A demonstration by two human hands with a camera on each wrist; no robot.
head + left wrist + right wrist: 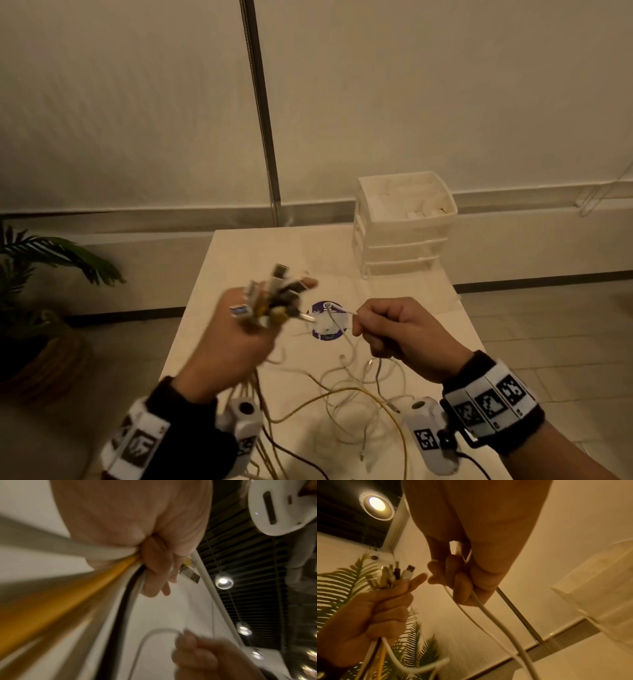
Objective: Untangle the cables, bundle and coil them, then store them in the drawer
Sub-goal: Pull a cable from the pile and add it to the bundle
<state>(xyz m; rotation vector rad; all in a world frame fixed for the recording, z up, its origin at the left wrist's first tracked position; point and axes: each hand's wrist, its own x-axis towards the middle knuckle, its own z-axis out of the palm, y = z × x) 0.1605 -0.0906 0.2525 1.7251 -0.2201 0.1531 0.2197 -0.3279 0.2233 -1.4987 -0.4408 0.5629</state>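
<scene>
My left hand (pixel 246 329) is raised over the table's left side and grips a bunch of cable ends (pixel 274 294), plugs sticking up from the fist. Yellow, white and black cables (pixel 109 582) run through that fist in the left wrist view. To the right, my right hand (pixel 387 329) pinches a thin white cable (pixel 337 310) that leads across to the bunch; the right wrist view shows the white cable (pixel 489 615) hanging below its curled fingers (pixel 462 585). Loose cable loops (pixel 356 394), white and yellow, lie tangled on the table below both hands.
A translucent white drawer unit (pixel 404 222) stands at the table's far right corner. A purple round sticker (pixel 329 320) marks the white table (pixel 239 253). A potted palm (pixel 37 291) stands on the floor to the left. A metal pole (pixel 263 137) rises behind.
</scene>
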